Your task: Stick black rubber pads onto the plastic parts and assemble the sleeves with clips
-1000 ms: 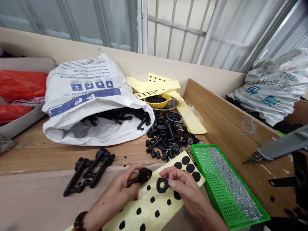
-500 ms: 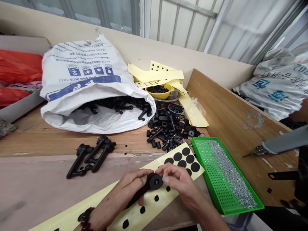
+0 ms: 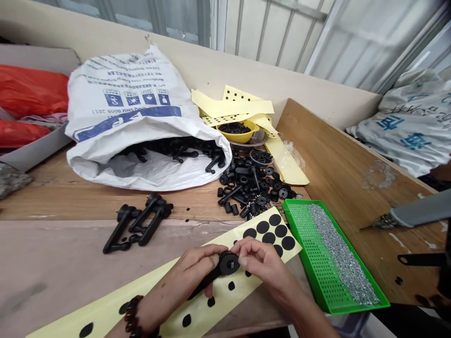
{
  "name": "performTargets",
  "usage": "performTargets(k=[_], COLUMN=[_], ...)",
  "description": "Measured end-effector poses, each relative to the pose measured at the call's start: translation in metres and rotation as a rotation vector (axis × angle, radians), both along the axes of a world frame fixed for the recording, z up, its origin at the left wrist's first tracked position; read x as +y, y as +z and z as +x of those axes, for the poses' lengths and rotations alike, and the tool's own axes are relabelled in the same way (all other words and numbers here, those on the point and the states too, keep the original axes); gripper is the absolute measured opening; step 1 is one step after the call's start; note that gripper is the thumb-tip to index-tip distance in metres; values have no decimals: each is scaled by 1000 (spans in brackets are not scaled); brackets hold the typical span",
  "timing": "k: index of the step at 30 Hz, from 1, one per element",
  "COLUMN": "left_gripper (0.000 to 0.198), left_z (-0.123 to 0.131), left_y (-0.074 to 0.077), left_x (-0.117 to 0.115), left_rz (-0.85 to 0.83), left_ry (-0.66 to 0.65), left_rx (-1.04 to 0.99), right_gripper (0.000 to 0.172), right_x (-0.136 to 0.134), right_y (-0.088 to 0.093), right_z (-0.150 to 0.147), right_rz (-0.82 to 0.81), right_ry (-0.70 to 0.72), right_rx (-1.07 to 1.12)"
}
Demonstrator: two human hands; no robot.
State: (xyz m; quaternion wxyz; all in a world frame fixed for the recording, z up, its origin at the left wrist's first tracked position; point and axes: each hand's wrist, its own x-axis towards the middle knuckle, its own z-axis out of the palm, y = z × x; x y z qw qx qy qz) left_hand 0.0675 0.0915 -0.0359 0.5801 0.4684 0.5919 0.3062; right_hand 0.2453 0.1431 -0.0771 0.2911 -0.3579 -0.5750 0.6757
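Over the yellow sticker sheet (image 3: 220, 315), my left hand (image 3: 195, 270) is closed around a black crank handle (image 3: 203, 283). Its round end faces up toward me, covered by a black disc (image 3: 228, 264) with a small metal-looking piece in its central hole. The thumb and fingers of my right hand (image 3: 259, 258) are pinched at the right edge of that disc. Several round black stickers (image 3: 268, 238) remain on the sheet's upper right end, and smaller black dots lie along the rest. Three or so more crank handles (image 3: 139, 220) rest together to the left.
A green perforated tray (image 3: 313, 267) of small metal parts stands at right, near a grey power screwdriver (image 3: 419, 209). Behind my hands lies a pile of black parts (image 3: 250, 185), beside a white sack (image 3: 134, 94) of crank handles. A yellow bowl (image 3: 243, 137) sits at the back.
The view has shifted slightly, so the surroundings sit a little further right. Both hands keep their hold at the handle's round end, whose disc looks slightly turned.
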Motion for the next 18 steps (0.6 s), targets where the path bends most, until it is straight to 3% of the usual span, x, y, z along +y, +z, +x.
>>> performTargets(k=[11,18], left_gripper=[45,44], left_z=[-7,-7], left_y=[-20,-19], left_x=[-4,-4], left_rz=[-52,-49], left_ry=[-59,-72], left_rx=[-57,-34], right_gripper=[13,14], right_x=[0,-1], right_y=[1,0], right_z=[-2,-2], right_rz=[3,3], right_ry=[16,10], right_rx=[-14,-20])
